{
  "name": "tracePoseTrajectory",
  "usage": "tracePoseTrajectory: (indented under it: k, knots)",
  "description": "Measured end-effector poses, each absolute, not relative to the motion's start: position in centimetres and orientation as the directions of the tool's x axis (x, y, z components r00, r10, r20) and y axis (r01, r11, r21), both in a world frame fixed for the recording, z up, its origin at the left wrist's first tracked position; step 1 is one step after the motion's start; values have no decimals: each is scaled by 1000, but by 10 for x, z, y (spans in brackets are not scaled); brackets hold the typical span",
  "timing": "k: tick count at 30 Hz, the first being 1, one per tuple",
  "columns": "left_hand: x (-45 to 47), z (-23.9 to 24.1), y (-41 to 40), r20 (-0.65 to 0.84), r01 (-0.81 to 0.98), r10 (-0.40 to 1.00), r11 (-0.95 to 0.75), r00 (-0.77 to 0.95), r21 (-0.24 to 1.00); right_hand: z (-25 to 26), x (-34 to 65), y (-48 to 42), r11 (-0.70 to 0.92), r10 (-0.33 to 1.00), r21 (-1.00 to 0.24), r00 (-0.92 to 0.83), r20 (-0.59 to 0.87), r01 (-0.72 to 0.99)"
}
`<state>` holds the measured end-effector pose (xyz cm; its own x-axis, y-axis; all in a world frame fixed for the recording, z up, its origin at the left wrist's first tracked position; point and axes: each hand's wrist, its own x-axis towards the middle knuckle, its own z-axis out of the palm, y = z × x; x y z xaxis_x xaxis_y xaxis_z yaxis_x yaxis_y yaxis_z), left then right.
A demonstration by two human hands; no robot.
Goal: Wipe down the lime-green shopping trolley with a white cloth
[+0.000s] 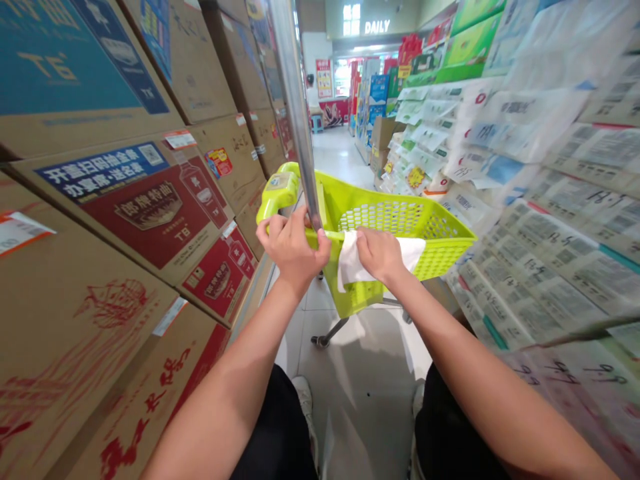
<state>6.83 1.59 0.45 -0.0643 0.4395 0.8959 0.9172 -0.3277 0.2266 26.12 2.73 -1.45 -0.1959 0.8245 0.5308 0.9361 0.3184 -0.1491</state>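
Note:
A lime-green plastic shopping basket (pixel 425 223) on wheels stands in a narrow shop aisle in front of me. A silver metal pole (pixel 295 100) rises from its near rim. My left hand (pixel 290 248) is closed around the base of that pole at the basket's rim. My right hand (pixel 380 255) presses a white cloth (pixel 350 267) against the basket's near edge, fingers curled over it. The green handle block (pixel 277 190) sits just left of the pole.
Stacked brown and red cardboard cartons (pixel 150 213) wall the left side. Shelves of packaged goods (pixel 540 200) line the right. The pale tiled floor (pixel 360 373) runs ahead to a bright display area (pixel 370 87). My shoes and dark trousers show below.

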Motion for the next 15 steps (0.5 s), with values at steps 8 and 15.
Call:
tracePoseTrajectory:
  k: [8,15]
  knots:
    - [62,6,14,908,907,417,-369,-33,202,16,249,27,312,930,-350,-210,300,883]
    - [52,13,18,886,877,460,-402,-55,263,-6,322,47,89,992,-288,-59,113,954]
